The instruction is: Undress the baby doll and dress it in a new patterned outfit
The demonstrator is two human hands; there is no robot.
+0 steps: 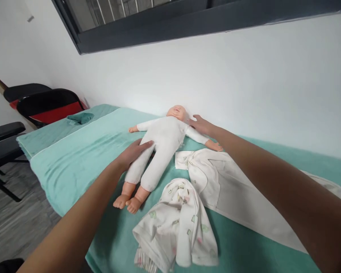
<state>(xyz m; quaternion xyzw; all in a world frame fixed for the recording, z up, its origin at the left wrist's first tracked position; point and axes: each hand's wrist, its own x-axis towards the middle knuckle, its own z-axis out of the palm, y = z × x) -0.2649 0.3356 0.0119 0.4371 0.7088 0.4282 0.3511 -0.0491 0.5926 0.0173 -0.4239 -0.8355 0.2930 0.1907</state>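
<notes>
At centre frame a baby doll [161, 148] in a white suit is lying face-up on the green-covered bed [74, 163]. The left hand [135, 151] is resting flat, fingers together, on its hip; the right hand [200, 124], spread, is touching its shoulder. A patterned cloth [177, 223] is lying lower centre.

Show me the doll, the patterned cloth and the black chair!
doll [165, 138], head view, on its white tummy.
patterned cloth [179, 220], head view, on its crumpled middle.
black chair [47, 99], head view, on its backrest.

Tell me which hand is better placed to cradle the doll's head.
Likely the right: the right hand lies at the shoulder of the doll, just beside its head, while the left hand rests lower, on the doll's hip.
</notes>
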